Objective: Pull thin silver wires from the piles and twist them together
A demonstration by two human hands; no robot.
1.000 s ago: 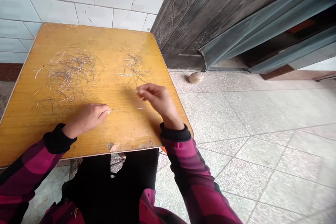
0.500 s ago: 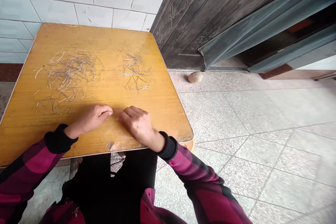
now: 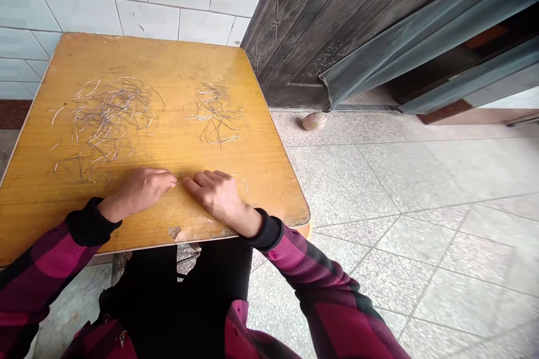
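**Both hands on one wire strand, near table edge**

Your left hand lies knuckles-up on the wooden table, thumb and forefinger pinched shut on the end of a thin wire strand. Your right hand lies palm-down just beside it, fingers curled, tips on the same strand; can't tell if it actually grips. The strand lies flat between the two hands. The large wire pile and small wire pile lie farther back, well apart.
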